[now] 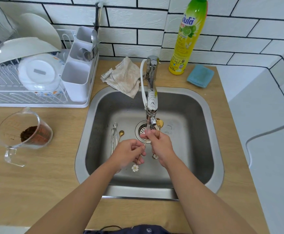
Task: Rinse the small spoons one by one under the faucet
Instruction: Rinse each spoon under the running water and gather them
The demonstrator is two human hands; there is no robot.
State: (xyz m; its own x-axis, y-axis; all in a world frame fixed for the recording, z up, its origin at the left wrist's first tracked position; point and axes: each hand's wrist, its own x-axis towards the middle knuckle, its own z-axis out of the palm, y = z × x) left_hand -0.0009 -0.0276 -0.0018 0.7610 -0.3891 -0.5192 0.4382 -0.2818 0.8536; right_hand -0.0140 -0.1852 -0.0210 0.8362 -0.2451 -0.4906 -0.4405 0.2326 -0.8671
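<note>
Left hand: the left hand (129, 152) pinches the thin stem of a gold spoon with a white flower charm (135, 168), fingers curled tight, so its far end reaches the water
Right hand: the right hand (161, 146) curls round a second gold spoon with a round bowl (159, 123), held just right of the shiny metal faucet (152, 98); its fingertips (145, 135) seem to rub the first spoon's wet end
Waiting spoons: two silver spoons and one small gold spoon (116, 134) lie flat on the left floor of the grey steel sink (203, 105), near the drain, likely not rinsed yet
Look: thin, shiny, tiny, each held spoon has a flower dangling at the near end

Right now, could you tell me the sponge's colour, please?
The sponge is light blue, seen in the head view.
</note>
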